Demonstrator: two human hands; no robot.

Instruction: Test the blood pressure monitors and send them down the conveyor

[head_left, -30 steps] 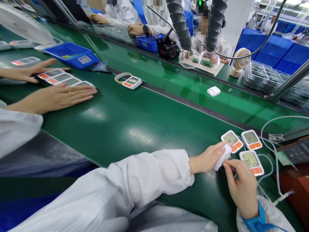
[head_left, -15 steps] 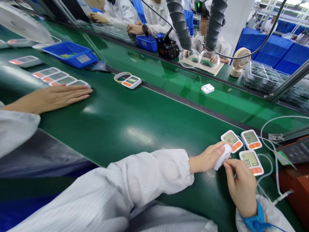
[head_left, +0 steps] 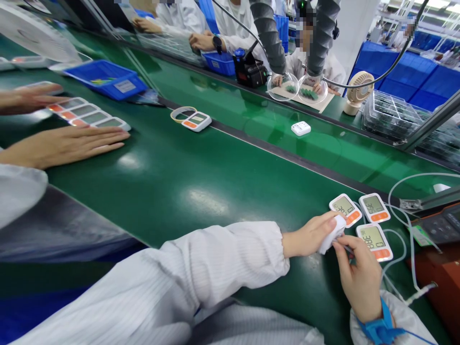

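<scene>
My left hand (head_left: 305, 238) is closed around a small white plastic device (head_left: 332, 235), held on edge just above the table. Against its lower side, my right hand (head_left: 361, 282) pinches something small that the fingers mostly hide. A blue strap (head_left: 383, 323) circles my right wrist. Right beside my hands lie three white monitors with lit number displays and orange buttons: one behind the device (head_left: 354, 218), one farther back (head_left: 374, 207), and one nearer (head_left: 375, 242), partly behind my right hand. Thin white tubes (head_left: 405, 244) run next to them.
A co-worker's hands (head_left: 68, 143) are at a row of similar monitors (head_left: 89, 114) on the left. A blue bin (head_left: 108, 81), a monitor with a yellowish band (head_left: 196, 121) and a white unit on the belt (head_left: 301, 128) lie farther back. An orange-brown box (head_left: 440, 287) stands at right.
My hands stay almost in place on the white device. The white unit on the belt has shifted left, and another white piece shows at right. A co-worker's second hand has come in at left.
</scene>
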